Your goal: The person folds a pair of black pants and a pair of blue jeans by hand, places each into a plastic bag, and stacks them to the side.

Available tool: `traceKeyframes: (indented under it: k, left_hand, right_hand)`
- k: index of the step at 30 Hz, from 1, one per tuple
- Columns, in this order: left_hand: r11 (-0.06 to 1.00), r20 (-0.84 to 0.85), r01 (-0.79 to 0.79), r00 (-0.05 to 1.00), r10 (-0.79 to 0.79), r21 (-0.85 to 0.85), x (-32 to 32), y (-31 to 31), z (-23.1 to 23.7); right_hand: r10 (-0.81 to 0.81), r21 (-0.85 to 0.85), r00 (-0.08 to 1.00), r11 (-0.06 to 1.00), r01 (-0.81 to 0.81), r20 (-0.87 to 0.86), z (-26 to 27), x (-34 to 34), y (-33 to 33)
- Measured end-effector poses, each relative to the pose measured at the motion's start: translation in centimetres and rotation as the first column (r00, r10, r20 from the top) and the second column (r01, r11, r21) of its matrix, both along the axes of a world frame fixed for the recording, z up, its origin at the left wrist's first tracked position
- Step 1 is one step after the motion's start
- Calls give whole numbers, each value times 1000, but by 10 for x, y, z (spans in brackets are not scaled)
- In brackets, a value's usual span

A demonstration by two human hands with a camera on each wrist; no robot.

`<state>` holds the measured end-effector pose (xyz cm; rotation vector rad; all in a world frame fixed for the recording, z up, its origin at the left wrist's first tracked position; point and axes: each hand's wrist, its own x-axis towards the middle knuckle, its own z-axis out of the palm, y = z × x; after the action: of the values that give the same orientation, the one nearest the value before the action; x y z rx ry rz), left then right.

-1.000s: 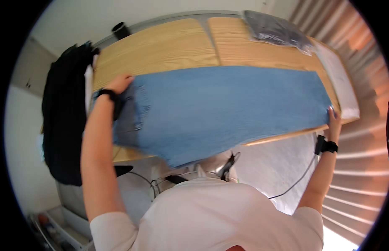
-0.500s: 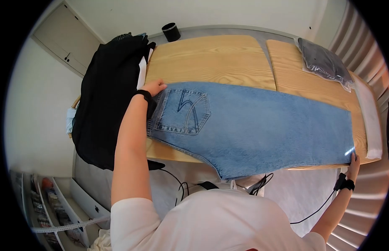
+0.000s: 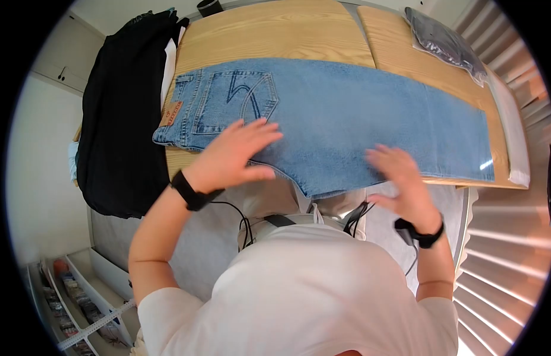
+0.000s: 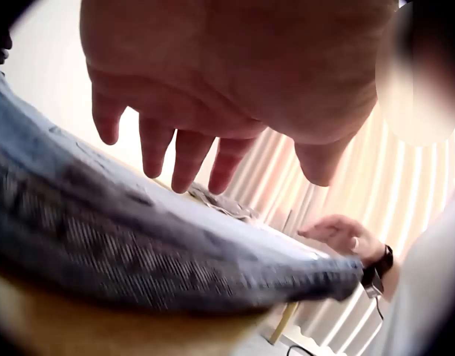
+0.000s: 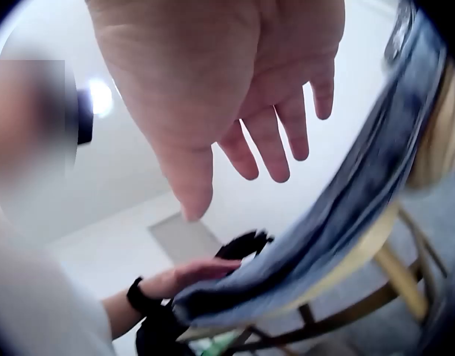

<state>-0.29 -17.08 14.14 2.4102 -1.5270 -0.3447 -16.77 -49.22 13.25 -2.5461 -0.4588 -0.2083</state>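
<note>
Blue jeans (image 3: 346, 113), folded lengthwise, lie across the wooden table with the waistband and its brown patch (image 3: 172, 113) at left and the hems at right. A stitched back pocket (image 3: 237, 102) faces up, and the crotch part juts past the table's near edge. My left hand (image 3: 231, 154), fingers spread, is over the jeans just below the pocket. Over the near edge of the leg, my right hand (image 3: 403, 181) has its fingers extended and slightly blurred. Both wrist views show bare palms, the left hand (image 4: 227, 96) and right hand (image 5: 235, 89) holding nothing.
A pile of black clothing (image 3: 124, 124) lies at the table's left end. At the back right is a grey garment in a clear bag (image 3: 447, 47), with a white strip (image 3: 510, 130) along the right edge. A black cup (image 3: 209, 8) stands behind the wooden table (image 3: 269, 29).
Both hands have let go of the jeans' ends and come inward toward the middle. The waistband, folded under or covered earlier, now shows flat with its patch. The head view has shifted.
</note>
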Motion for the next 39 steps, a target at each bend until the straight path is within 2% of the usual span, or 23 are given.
traceKeyframes:
  k: [1,2,4,5,7,8,10,11,12,14,16,18,20,22,23,25,26,28,31,33,34,36,39]
  left_hand:
    - [1000,35,23,999,-23,7,-14,0,-5]
    - [1000,37,28,999,-29,5,-23,-1,-12]
    - [998,114,-45,992,49,-44,-35,1,-27]
    - [998,115,-48,992,53,-46,-40,4,-34]
    - [997,249,-77,966,73,8,-49,10,-46]
    - [995,288,-96,953,95,-8,-54,12,-51]
    - [994,302,-102,947,108,-33,-57,12,-54]
    - [993,315,-103,942,116,-56,-57,13,-55]
    - [992,318,-111,940,123,-55,-57,10,-54]
    - [974,259,-145,948,187,-173,-53,3,-50]
    - [974,251,-135,951,178,-182,-44,-4,-51]
    - [973,244,-119,956,166,-196,-38,-5,-55]
    - [972,329,-96,930,165,-216,-35,-4,-63]
    - [966,354,-88,919,172,-242,-34,-1,-66]
    - [960,377,-78,909,179,-267,-33,2,-66]
    - [949,342,-108,916,211,-297,-33,10,-60]
    - [937,307,-134,921,238,-324,-33,15,-58]
    - [930,317,-159,910,268,-331,-29,26,-60]
    - [916,332,-163,897,292,-367,-22,33,-62]
    - [890,271,-264,886,376,-372,-17,33,-61]
    - [892,272,-261,888,372,-369,-15,28,-58]
    - [867,184,-350,883,432,-355,-12,21,-48]
    - [836,194,-376,857,478,-400,-7,10,-50]
  right_hand:
    - [60,-40,998,997,-60,-7,-5,5,23]
    - [55,-42,998,998,-55,-6,-10,10,38]
    - [61,-275,997,960,-47,41,-22,17,58]
    - [64,-277,997,959,-50,41,-29,17,63]
    - [-36,-387,999,921,48,39,-43,18,70]
    - [-29,-389,999,920,43,40,-50,18,71]
    - [-11,-445,983,891,93,182,-57,17,70]
    - [-4,-446,982,891,89,187,-58,19,68]
    - [-2,-416,991,907,59,135,-56,20,66]
    - [9,-380,996,925,24,85,-46,23,60]
    - [46,-211,997,976,-59,-68,-25,29,53]
    - [57,-202,995,977,-73,-84,-21,31,51]
    - [68,-198,992,976,-88,-104,-22,32,48]
    - [65,-230,998,971,-62,4,-28,25,46]
    - [68,-231,998,971,-65,3,-32,19,43]
    - [-84,-222,979,967,124,184,-43,5,30]
    - [-82,-223,980,967,123,182,-50,0,19]
    - [-163,-231,909,936,265,384,-64,-10,-4]
    - [-193,-182,883,939,293,428,-69,-11,-19]
    - [-241,-131,880,939,318,409,-63,-6,-27]
    - [-284,-71,899,943,324,334,-58,-2,-33]
    - [-362,97,916,932,349,176,-50,11,-39]
    - [-380,77,909,925,372,172,-46,29,-39]
